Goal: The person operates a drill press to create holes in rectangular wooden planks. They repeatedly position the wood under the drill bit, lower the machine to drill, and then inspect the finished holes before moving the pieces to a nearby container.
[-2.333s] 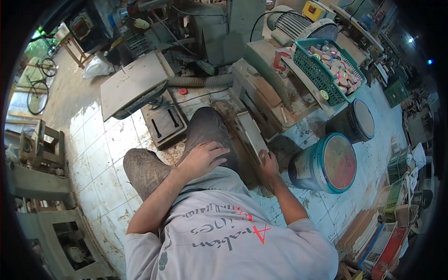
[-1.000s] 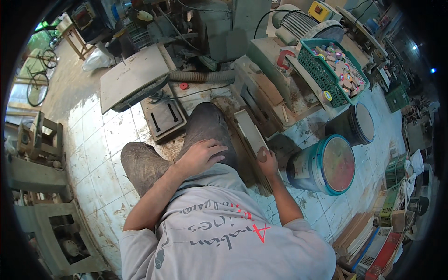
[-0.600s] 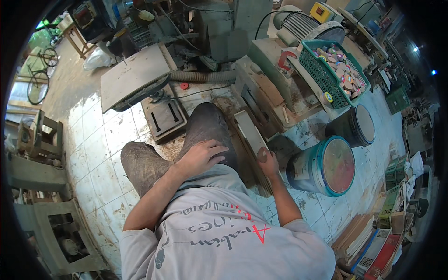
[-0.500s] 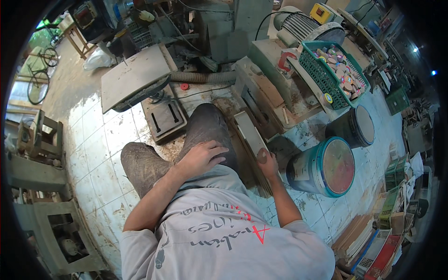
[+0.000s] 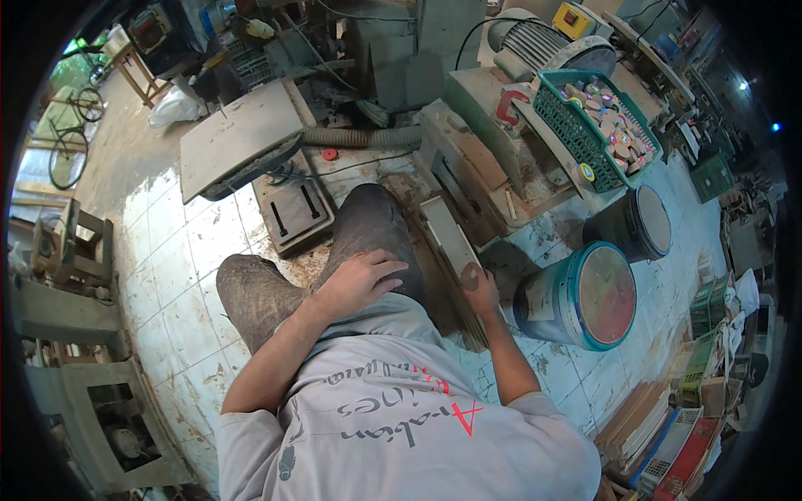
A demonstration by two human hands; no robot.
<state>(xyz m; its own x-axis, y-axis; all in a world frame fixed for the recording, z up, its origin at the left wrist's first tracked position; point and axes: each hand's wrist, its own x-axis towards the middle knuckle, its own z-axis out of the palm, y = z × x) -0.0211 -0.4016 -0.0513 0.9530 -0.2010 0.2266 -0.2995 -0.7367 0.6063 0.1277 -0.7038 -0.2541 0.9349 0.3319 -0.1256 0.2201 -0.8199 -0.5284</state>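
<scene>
My left hand [image 5: 363,282] lies across my lap on the dark, dusty trousers [image 5: 368,225]. Its fingers are stretched out and nothing is in them. On the other side, my right hand [image 5: 482,296] is closed round a small, rounded brown wooden piece [image 5: 470,276]. That hand is beside the near end of a long, narrow pale board [image 5: 449,236], which sits by my right leg with brown boards along its side. My palm hides part of the wooden piece, and I cannot tell whether it touches the board.
Two lidded buckets, one teal-rimmed [image 5: 576,296] and one dark [image 5: 628,224], stand to the right. Beyond them a green basket [image 5: 576,134] holds many small wooden pieces with coloured edges. A motor [image 5: 543,46] is behind it. Ahead left is a flat machine table [image 5: 242,134].
</scene>
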